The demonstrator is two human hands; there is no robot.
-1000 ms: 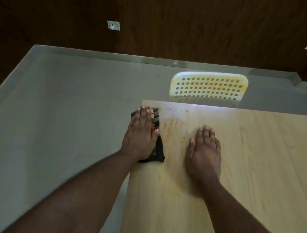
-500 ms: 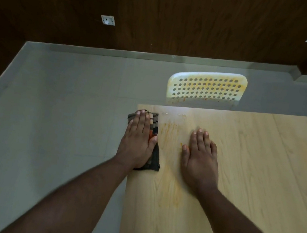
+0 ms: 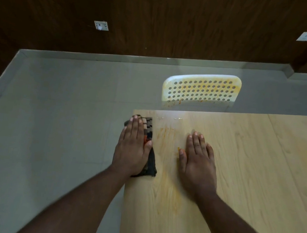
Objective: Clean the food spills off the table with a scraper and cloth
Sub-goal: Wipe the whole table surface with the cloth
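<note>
Dark checkered folded cloth (image 3: 149,133), soft and limp, lies pinned at the pale wooden table's (image 3: 239,166) corner under my flat left hand (image 3: 131,150), straight-fingered, best pressed from above; my right hand (image 3: 197,161) rests flat, holding nothing.

Light wooden table (image 3: 246,187) bears checked cloth (image 3: 149,133), orange smears (image 3: 167,135).

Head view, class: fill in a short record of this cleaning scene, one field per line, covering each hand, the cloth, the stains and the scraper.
left hand: left hand lies flat with straight fingers, pressing on the cloth
right hand: right hand lies flat, palm down, on the bare table
cloth: dark checked cloth at the table's left edge, near the far corner
stains: orange stains streak the wood between the hands
scraper: none in view
background: white perforated chair, also orange-stained, beyond the table's far edge
</note>
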